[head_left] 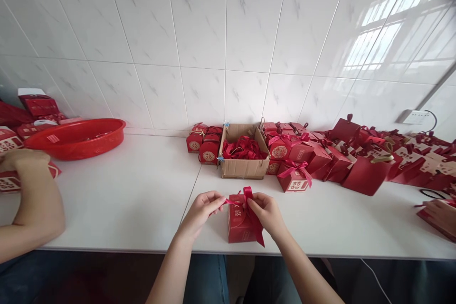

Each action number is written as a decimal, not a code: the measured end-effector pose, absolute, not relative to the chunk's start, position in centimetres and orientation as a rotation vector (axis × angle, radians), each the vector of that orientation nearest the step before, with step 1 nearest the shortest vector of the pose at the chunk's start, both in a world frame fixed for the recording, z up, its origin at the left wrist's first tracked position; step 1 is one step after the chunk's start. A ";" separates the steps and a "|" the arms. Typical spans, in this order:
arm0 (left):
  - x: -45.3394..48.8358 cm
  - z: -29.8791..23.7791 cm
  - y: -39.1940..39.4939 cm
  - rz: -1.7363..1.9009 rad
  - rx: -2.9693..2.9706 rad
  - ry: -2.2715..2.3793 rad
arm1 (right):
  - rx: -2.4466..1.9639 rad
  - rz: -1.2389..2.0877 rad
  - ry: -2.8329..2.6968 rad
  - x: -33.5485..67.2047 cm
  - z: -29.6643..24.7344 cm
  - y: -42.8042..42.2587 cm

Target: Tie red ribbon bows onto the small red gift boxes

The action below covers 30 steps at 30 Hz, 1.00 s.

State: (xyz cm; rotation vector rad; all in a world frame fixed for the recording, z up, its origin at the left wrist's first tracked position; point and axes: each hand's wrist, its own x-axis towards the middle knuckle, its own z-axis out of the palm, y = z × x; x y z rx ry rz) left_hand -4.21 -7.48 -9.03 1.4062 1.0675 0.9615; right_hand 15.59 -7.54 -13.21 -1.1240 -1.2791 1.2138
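A small red gift box (238, 229) with pale lettering stands near the front edge of the white table, right before me. Red ribbon (257, 227) runs over its top, with one loop raised and a tail hanging down the right side. My left hand (203, 210) is closed, pinching one ribbon end between thumb and fingertips at the box's left. At the upper right of the box, my right hand (266, 213) is closed round the base of the ribbon loop. The ribbon under its fingertips is partly hidden.
A cardboard box (244, 169) of red ribbons stands behind, between small gift boxes (209, 151) and many finished boxes (366, 175) to the right. At left lie a red basin (96, 145) and a co-worker's arm (39, 199); another person's hand (441, 213) is far right.
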 end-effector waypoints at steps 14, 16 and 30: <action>-2.8 -6.0 -7.0 1.001 1.506 0.908 | -1.271 1.004 -1.346 14.7 -13.6 -7.8; -2.0 -5.4 -6.7 0.997 1.546 0.844 | -1.298 0.966 -1.395 14.6 -13.3 -8.0; 1.2 -5.9 -3.4 0.801 1.713 0.762 | -1.242 0.893 -1.545 15.0 -12.2 -8.5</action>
